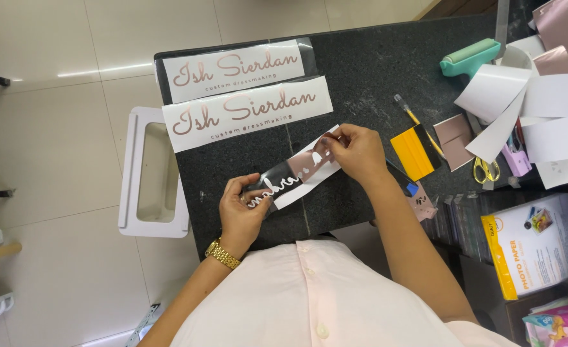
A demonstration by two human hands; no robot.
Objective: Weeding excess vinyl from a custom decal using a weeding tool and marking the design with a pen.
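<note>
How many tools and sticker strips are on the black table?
Finished lettered strips: 2
Strip held by the left hand and right hand: 1
Green roller: 1
Yellow scraper: 1
Scissors: 1
Total: 6

From my remote seat, the right hand (pixel 356 151) covers the far end of the vinyl strip (pixel 295 174), so I can't see what its fingertips pinch. The rose-gold sheets (pixel 563 26) run off the top right corner. The pen (pixel 412 117) tip is perhaps under the yellow squeegee (pixel 412 153).
</note>
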